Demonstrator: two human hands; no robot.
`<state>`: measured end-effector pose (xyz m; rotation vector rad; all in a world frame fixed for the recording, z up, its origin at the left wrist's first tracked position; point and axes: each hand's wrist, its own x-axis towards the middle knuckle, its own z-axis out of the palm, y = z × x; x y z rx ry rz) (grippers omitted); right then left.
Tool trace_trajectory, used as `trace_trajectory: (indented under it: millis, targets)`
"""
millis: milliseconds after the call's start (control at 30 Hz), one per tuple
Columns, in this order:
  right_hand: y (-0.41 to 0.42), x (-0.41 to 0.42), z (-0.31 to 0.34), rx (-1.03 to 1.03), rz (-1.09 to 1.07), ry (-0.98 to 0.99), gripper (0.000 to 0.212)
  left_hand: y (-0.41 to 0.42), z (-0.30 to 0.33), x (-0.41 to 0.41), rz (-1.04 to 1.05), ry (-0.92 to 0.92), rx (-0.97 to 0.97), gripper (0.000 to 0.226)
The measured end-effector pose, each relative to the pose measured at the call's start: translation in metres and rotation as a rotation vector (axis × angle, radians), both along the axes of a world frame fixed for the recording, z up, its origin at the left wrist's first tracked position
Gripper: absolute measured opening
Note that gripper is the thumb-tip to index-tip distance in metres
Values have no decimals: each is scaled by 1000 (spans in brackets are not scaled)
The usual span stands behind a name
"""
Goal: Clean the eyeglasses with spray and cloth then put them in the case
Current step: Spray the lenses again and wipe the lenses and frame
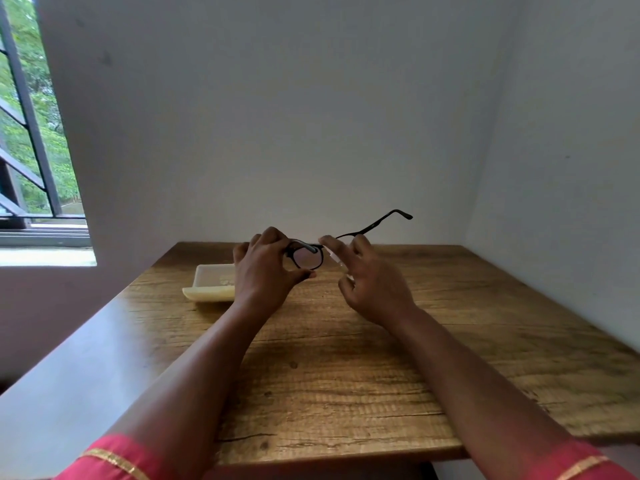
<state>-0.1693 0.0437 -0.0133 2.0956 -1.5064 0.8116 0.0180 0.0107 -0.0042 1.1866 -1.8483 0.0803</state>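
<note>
Thin black eyeglasses (313, 252) with rounded lenses are held above the grainy wooden table (346, 375), one slim temple stretching up toward the right. The left hand (263, 268) pinches the frame, fingers curled round it. The right hand (370, 282) touches the hinge, fingers loosely spread, apparently holding a small clear tube. A pale rectangular tray (211, 282) sits beside.
</note>
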Motion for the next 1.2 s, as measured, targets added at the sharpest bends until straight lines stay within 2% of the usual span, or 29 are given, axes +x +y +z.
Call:
trace_trajectory:
  millis: [333,500,533,700,767,867,1000,1100,1200]
  targets:
    - [0,-7,1,-106,83,-95,71,1,1,-1,1,4,3,49]
    - [1,-10,1,-159,54,-150,82,-1,0,1,4,2,8,47]
    - [2,-13,0,-137,55,-158,79,-2,0,1,5,7,10,47]
    - [0,-29,-7,-26,-28,-155,43,-3,0,3,17,23,0,48]
    - [-5,-38,-10,-37,-87,-252,37,-4,0,3,13,28,-2,47]
    - [-12,-51,-13,-86,-157,-539,31,-5,-1,3,9,27,-9,46]
    - [-15,-72,-12,-90,-238,-847,33,-4,-2,3,4,24,-11,46]
    - [-15,-83,-11,-79,-330,-1004,36,-4,-1,2,1,25,-5,45]
    - [-16,-85,-11,-50,-406,-1077,40,-5,-2,3,-7,20,-7,47]
